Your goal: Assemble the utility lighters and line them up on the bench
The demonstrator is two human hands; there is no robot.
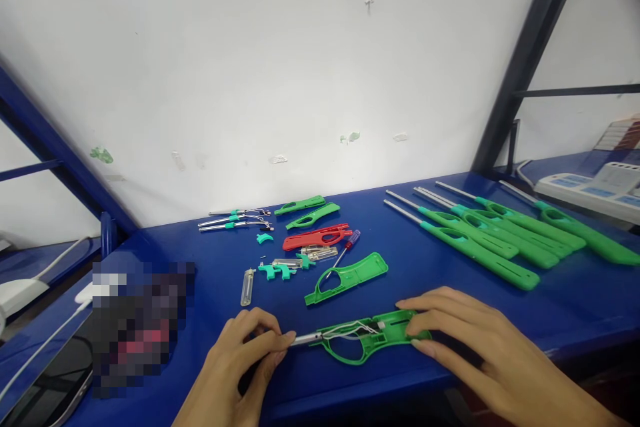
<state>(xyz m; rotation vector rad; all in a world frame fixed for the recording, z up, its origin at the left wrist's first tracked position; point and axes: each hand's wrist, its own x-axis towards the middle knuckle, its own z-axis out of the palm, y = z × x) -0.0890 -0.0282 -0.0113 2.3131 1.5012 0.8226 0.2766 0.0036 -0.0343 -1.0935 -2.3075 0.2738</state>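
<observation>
Lower centre of head view: green half-shell (397, 329) lies between the hands, open side up, long axis roughly left-right. Left hand (247, 347) pinches metal tube (306, 339) off the shell's left end; right hand (475, 333), nearer the shell, grips its right end. Tube tip hidden by left fingers, shell's right end partly covered. Can't make out where white wires (345, 329) end.

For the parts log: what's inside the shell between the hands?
White wires and a small dark part lie in the shell. The right hand covers part of its end; what's beneath can't be seen.
</observation>
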